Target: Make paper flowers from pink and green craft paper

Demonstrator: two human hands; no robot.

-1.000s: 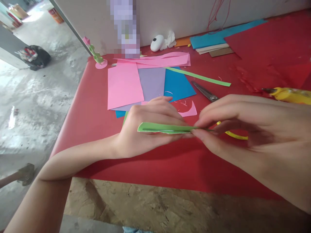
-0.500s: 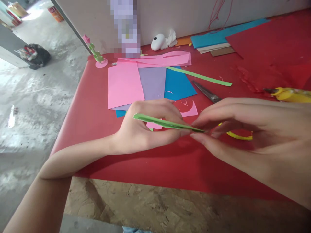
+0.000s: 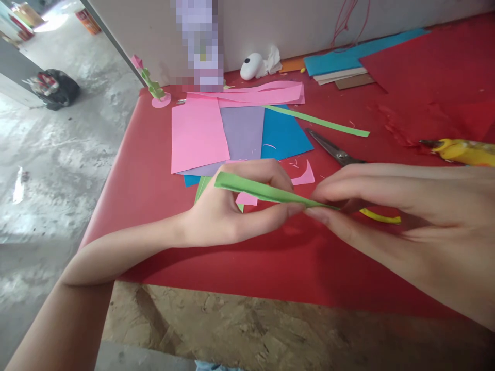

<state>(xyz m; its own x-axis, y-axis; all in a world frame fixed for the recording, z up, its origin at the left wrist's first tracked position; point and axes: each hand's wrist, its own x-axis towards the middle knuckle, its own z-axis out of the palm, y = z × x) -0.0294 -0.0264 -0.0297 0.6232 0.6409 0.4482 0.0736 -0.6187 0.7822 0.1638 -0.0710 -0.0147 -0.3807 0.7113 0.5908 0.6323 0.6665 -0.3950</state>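
A narrow folded green paper strip [image 3: 259, 190] is held in the air above the red tabletop. My left hand [image 3: 232, 216] pinches it near its middle between thumb and fingers. My right hand [image 3: 394, 216] pinches the strip's right end, close to the left fingertips. The strip's left end sticks out free over the back of my left hand. Scissors [image 3: 336, 152] lie behind my right hand, which covers part of their yellow handle [image 3: 381, 216]. Under my left hand are pink paper scraps [image 3: 247, 199] and some green paper, partly hidden.
Pink paper [image 3: 199, 136], purple paper [image 3: 243, 131] and blue paper [image 3: 286, 134] overlap behind my hands. Another green strip [image 3: 320, 121] lies near them. A yellow glue gun [image 3: 464, 150] is at the right. A paper flower [image 3: 152, 85] stands at the back left corner, near a white egg-shaped object [image 3: 251, 67].
The strip has rolled in my fingers, so more of its flat green face shows. My right hand has shifted slightly to the right and its fingers have drawn closer together.
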